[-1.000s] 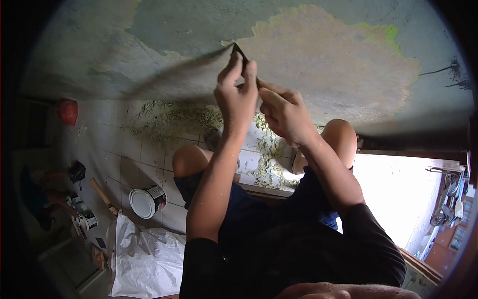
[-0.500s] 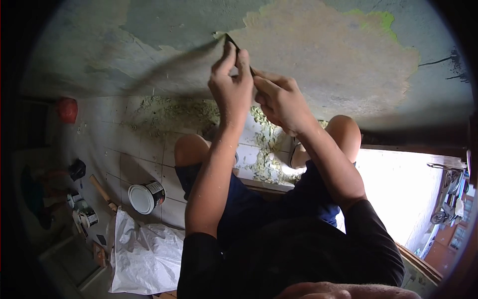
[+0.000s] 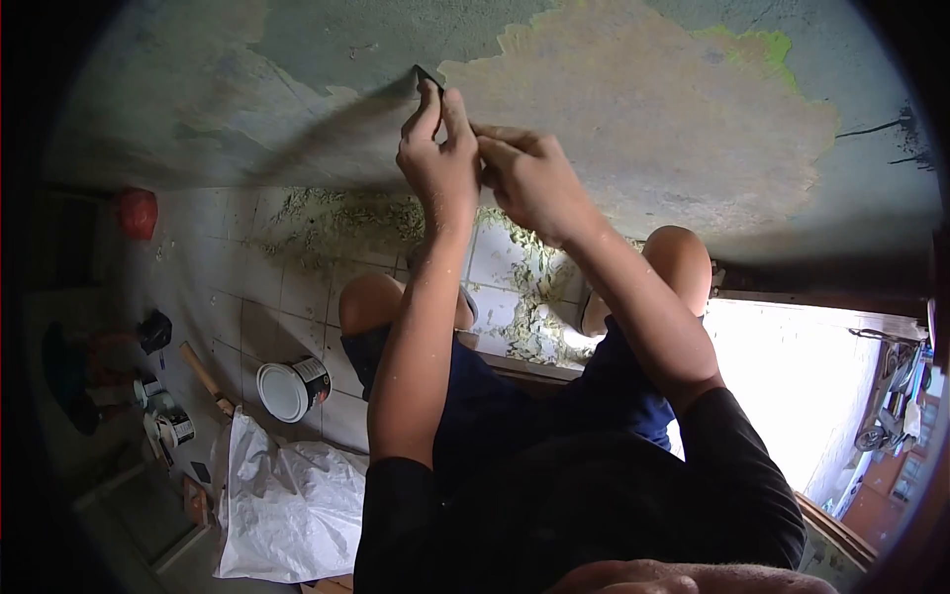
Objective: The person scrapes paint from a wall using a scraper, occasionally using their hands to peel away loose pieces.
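Observation:
A thin dark scraper meets the wall with its pointed upper corner, at the ragged border between grey-green paint and a bare beige patch. My left hand pinches the blade close to that tip between thumb and fingers. Lower down and to the right, my right hand is closed around the scraper's other end, which its fingers mostly hide. Bits of green paint litter the tiled floor beneath both hands.
On the left stand a white-lidded paint bucket, a red bag and a white plastic sheet. A wooden handle lies near the sheet. Another person is dimly visible at far left. A bright doorway opens on the right.
Both hands and the scraper have shifted left along the wall. A small curled flake at the tip is gone from there, and the paint border by the tip looks slightly altered.

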Available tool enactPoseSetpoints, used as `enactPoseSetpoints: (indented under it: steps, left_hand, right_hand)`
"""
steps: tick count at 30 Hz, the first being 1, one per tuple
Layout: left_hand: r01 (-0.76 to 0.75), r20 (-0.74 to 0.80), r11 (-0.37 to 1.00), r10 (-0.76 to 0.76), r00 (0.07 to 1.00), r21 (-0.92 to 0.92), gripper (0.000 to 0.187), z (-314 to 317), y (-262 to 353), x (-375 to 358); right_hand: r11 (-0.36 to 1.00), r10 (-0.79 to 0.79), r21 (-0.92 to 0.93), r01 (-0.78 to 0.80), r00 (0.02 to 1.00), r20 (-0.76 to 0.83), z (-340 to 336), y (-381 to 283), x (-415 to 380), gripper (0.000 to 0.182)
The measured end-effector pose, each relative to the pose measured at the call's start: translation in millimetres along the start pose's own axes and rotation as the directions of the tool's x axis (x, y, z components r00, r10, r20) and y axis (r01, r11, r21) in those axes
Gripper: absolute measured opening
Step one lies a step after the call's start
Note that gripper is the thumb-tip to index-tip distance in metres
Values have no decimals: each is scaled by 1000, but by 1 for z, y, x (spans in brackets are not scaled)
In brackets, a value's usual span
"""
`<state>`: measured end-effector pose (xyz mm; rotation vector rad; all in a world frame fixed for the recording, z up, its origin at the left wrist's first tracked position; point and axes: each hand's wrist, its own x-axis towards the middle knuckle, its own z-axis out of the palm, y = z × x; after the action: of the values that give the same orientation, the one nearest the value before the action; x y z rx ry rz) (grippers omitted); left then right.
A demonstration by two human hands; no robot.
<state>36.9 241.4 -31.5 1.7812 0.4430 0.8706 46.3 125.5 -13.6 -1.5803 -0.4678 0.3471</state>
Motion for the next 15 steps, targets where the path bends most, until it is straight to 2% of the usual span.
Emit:
enactPoseSetpoints:
  steps: [1, 3, 4, 5, 6, 7, 8, 9, 11, 12, 13, 15]
  left_hand:
    - [-4, -5, 1000, 4, 1000, -3, 49, 0, -4, -4]
    - [-74, 75, 995, 80, 994, -71, 50, 0, -10, -10]
    - [-58, 124, 997, 63, 990, -43, 46, 3, -6, -17]
    - [-77, 94, 996, 73, 993, 35, 43, 9, -5, -18]
    - [-78, 68, 997, 76, 995, 15, 44, 8, -4, -10]
    - [-65, 64, 998, 65, 996, -1, 44, 6, -4, -7]
    - [46, 112, 998, -52, 992, 51, 45, 2, -5, -4]
    - [44, 114, 998, -49, 992, 50, 45, 4, -7, -6]
    - [-75, 55, 997, 74, 996, 23, 45, 5, -9, -15]
    - [-52, 37, 998, 51, 998, 41, 44, 9, -5, -21]
    - [-191, -30, 978, 195, 980, 84, 43, 14, -6, -14]
    - [-61, 83, 993, 53, 995, 101, 43, 6, -3, -6]
  right_hand:
    - [1000, -6, -3, 6, 1000, 3, 0, 3, -5, 39]
    - [962, -170, -227, 155, 984, -49, -4, 7, -23, 40]
    - [960, -3, -280, -9, 999, -41, -14, -1, -29, 42]
    - [959, -12, -284, 3, 999, -30, -16, -7, -21, 42]
    - [977, 190, -91, -191, 982, -19, -17, -23, -15, 39]
    - [910, 400, 108, -400, 916, 18, -18, -28, -20, 36]
    - [939, 339, 79, -334, 939, -58, -5, -26, -24, 37]
    - [940, 337, 80, -332, 940, -60, -7, -21, -25, 37]
    - [969, 236, 81, -232, 970, -48, -7, -9, -29, 37]
    - [972, 224, 85, -219, 973, -50, -7, -13, -24, 37]
    - [967, 237, 109, -232, 971, -32, -7, -17, -16, 37]
    - [939, 310, 158, -305, 951, -8, -9, -15, -18, 37]
